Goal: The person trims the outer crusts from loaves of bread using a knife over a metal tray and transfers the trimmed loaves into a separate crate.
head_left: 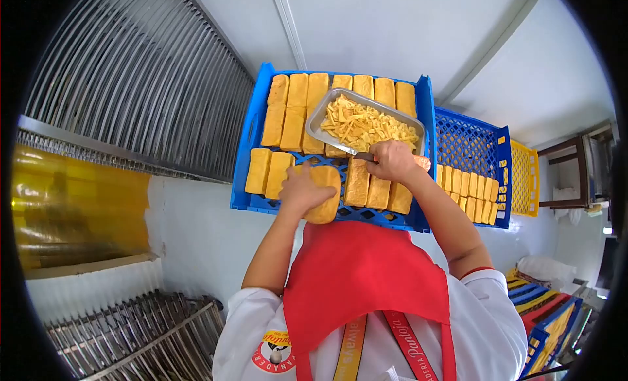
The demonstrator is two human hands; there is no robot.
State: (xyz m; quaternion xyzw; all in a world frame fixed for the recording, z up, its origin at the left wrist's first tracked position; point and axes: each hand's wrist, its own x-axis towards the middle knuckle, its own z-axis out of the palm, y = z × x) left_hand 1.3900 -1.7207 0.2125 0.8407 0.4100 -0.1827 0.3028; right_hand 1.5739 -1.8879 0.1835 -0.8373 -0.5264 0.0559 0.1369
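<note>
A blue crate (243, 184) holds rows of yellow-brown rectangular loaves (258, 171). On top of them, a metal tray (315, 127) carries a heap of thin yellow trimmings (356, 124). My left hand (303, 188) grips one loaf (324, 196) at the crate's near edge, thumb and fingers against its left side. In my right hand (390, 160) is the dark handle of a knife (347, 148); its blade points left, over the tray's near edge. Other loaves (356, 184) lie just below the right hand.
To the right stand a second blue crate (502, 184) with smaller loaves and a yellow crate (523, 178). Metal racks (144, 67) rise at the left, near a yellow sheet (78, 207). Stacked coloured crates (549, 312) are at lower right.
</note>
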